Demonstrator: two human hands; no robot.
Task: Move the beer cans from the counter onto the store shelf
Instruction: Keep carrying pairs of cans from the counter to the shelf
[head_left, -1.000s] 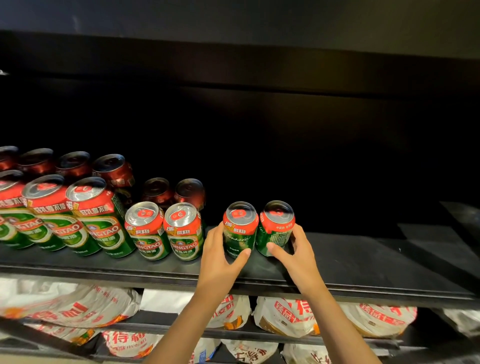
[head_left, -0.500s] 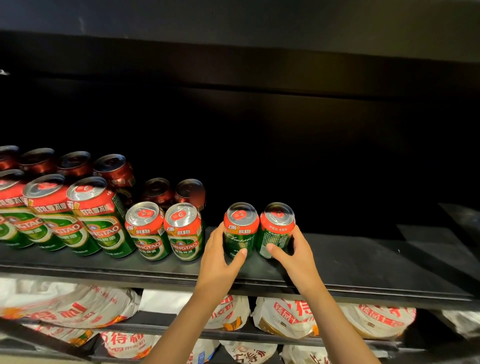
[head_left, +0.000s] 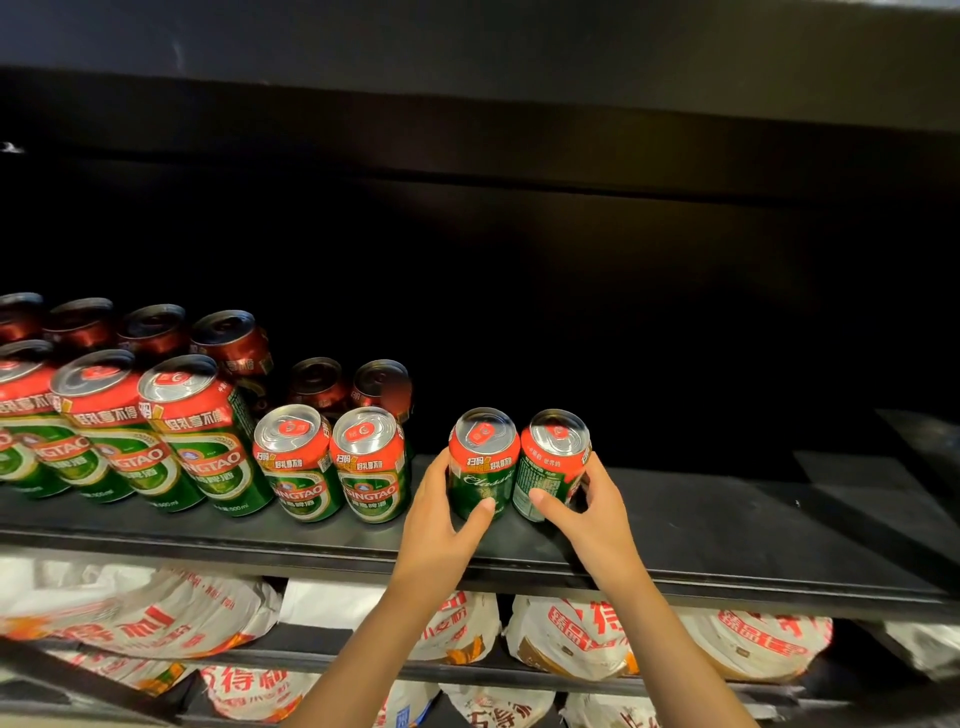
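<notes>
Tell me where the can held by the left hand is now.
The short green-and-red beer can stands on the black metal shelf, centre of the head view, touching the right hand's can, right of two short cans.

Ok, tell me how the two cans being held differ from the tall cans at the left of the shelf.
The two held cans are short; the tall cans stand higher. The held pair is gripped, left hand and right hand each round one can, while the tall cans stand untouched. The held pair sits apart to the right; the tall ones are packed in a row. Both kinds are green with red tops, upright on the shelf.

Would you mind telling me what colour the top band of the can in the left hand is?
Red, above a green body; head view.
</notes>
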